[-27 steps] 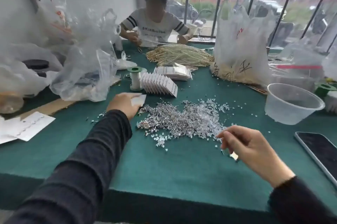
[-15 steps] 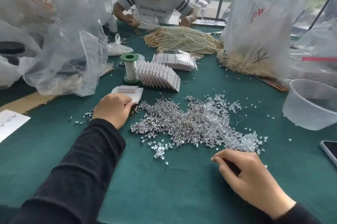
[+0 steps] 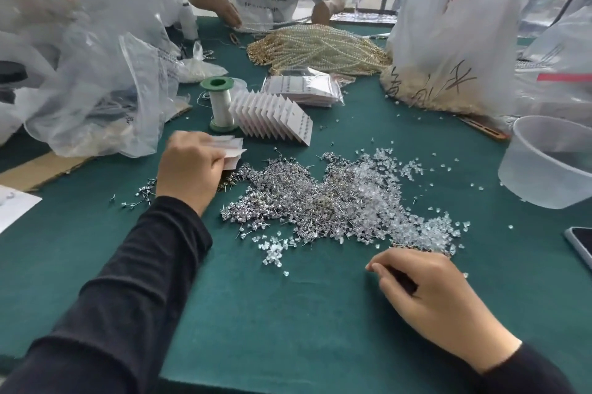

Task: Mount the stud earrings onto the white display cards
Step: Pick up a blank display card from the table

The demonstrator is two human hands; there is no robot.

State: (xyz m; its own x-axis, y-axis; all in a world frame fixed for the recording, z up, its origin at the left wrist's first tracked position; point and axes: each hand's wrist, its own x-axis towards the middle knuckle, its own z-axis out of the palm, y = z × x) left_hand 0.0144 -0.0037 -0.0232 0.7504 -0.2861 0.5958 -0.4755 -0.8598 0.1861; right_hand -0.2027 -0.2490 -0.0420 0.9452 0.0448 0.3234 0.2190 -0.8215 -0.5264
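Left-hand grip [image 3: 192, 169] pinches fanned white cards [image 3: 233, 152] | studs [image 3: 288, 191]: silvery loose heap

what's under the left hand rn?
Some white display cards stick out from under the left hand, which grips them. It covers most of them, so their count and faces cannot be seen.
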